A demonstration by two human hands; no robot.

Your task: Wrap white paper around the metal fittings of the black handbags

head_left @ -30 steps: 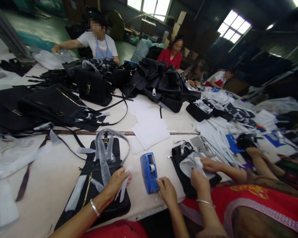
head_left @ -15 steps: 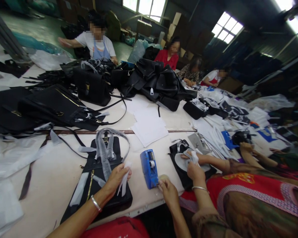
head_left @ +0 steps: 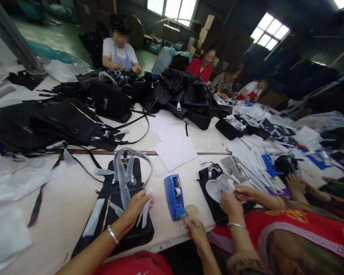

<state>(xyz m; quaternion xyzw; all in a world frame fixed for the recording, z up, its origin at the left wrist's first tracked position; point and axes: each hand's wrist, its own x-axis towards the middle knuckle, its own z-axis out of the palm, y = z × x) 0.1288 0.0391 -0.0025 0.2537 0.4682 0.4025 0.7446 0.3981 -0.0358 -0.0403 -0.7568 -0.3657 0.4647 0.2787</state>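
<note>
My left hand (head_left: 138, 206) is closed around thin white paper strips (head_left: 146, 212), whose loose ends hang over a black backpack (head_left: 132, 229). That backpack lies on the table, with its strap (head_left: 120, 179) wrapped in pale film and a gold zipper (head_left: 106, 214) on its front. To its right stands a blue tape dispenser (head_left: 172, 196) with a small roll in it. My right hand (head_left: 195, 231) pinches a small, barely visible piece of clear tape just off the dispenser's near end. A pale round roll (head_left: 192, 211) lies beside the dispenser.
At my right, a co-worker's hands (head_left: 232, 202) work on another black bag (head_left: 208, 191). Black bags (head_left: 180, 95) are heaped across the table, with white paper sheets (head_left: 174, 147) in front. Several people sit at the far side. Wrapping paper (head_left: 8, 229) lies at left.
My right hand has drawn slightly back from the dispenser's end, its fingers curled tighter. My left hand keeps its hold on the paper strips. The far co-worker's outstretched arm has come in.
</note>
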